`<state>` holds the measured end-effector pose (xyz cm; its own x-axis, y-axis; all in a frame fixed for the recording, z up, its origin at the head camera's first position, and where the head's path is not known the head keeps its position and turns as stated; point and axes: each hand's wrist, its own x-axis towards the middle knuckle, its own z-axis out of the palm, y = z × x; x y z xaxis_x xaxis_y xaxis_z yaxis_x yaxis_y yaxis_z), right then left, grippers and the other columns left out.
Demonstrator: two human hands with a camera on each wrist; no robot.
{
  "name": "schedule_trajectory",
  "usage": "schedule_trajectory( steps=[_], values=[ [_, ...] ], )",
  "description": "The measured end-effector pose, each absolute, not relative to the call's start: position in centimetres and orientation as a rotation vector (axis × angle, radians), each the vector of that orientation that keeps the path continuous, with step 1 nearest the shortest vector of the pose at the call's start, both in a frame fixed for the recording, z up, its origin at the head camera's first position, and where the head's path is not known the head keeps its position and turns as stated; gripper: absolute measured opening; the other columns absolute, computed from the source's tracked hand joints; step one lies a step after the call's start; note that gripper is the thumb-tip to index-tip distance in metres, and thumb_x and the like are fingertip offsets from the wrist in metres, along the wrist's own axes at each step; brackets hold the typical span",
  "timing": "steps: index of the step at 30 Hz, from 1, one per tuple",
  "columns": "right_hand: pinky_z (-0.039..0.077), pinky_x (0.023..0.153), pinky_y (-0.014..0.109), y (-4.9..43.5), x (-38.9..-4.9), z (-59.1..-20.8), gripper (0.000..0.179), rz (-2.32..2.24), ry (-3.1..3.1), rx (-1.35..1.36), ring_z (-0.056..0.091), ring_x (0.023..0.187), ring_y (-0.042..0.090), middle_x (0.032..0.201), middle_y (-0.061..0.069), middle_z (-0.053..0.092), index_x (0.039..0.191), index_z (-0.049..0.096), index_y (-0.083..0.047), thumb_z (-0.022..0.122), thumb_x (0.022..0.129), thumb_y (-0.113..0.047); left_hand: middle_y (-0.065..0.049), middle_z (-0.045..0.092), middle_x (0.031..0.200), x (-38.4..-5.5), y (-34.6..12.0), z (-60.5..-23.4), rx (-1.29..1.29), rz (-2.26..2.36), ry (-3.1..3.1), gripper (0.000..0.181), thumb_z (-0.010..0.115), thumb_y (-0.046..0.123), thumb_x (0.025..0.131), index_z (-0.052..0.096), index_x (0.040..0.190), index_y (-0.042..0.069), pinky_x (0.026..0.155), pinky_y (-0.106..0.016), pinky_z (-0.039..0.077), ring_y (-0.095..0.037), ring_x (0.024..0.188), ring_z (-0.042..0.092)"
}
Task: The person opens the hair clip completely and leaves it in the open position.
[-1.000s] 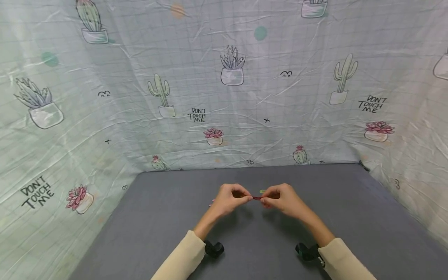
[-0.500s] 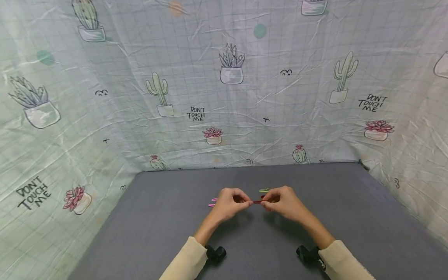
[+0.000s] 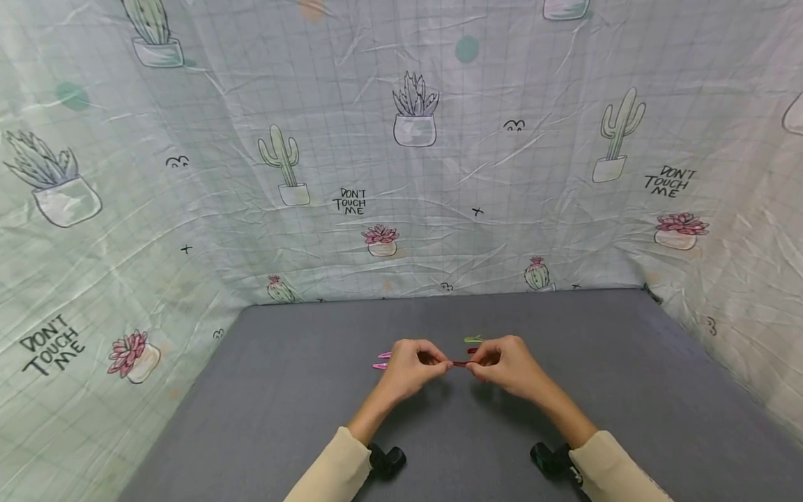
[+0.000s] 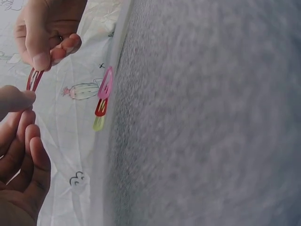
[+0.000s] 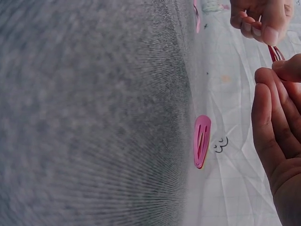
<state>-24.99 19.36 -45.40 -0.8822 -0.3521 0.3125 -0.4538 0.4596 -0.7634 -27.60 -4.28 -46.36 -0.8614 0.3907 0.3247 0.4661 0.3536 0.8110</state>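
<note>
A red snap hair clip (image 3: 461, 363) is stretched between my two hands, above the table. My left hand (image 3: 409, 369) pinches its left end between thumb and fingers. At the other end my right hand (image 3: 513, 366) pinches it in the same manner. In the left wrist view the slotted middle of the red clip (image 4: 34, 79) shows between the fingertips, and both ends are covered. On the table by my left hand lie two pink hair clips (image 3: 380, 366). Another red clip (image 3: 472, 351) and a yellow-green clip (image 3: 473, 339) lie just beyond my right fingers, partly hidden.
The grey table (image 3: 301, 404) stretches out on both sides of the arms. A pale curtain (image 3: 314, 258) printed with potted cacti hangs behind it and at both sides. Black wrist cameras (image 3: 387, 461) sit under the cream sleeves (image 3: 332, 467).
Both hands have come slightly nearer the body with the red hair clip still pinched between them. The pink clips and the second red clip show more now. The head view has tilted slightly down.
</note>
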Motion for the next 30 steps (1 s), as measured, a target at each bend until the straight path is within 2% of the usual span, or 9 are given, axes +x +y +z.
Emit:
schedule_trajectory(
  steps=[11,30],
  values=[
    [0.052,0.054,0.025,19.27,-24.92,-45.53,0.004,1.397,-2.565,0.765,0.061,0.058,0.003,0.071,0.002,0.073,0.084,0.078,-0.001,0.077,0.087,-0.002,0.001,0.075,0.071,-27.29,-3.96,-46.35,-0.74,-1.527,-2.538,0.007,0.082,0.011,0.083,0.08,0.077,0.013,0.056,-0.021,0.051,-0.002,0.059,0.061],
    [0.052,0.055,0.025,19.48,-25.17,-45.55,0.006,1.385,-2.548,0.82,0.06,0.059,0.003,0.069,0.001,0.072,0.083,0.078,-0.002,0.076,0.088,0.0,-0.002,0.073,0.071,-27.37,-4.2,-46.41,-0.829,-1.578,-2.533,0.006,0.081,0.012,0.084,0.079,0.079,0.011,0.056,-0.022,0.051,-0.003,0.059,0.061]
  ],
)
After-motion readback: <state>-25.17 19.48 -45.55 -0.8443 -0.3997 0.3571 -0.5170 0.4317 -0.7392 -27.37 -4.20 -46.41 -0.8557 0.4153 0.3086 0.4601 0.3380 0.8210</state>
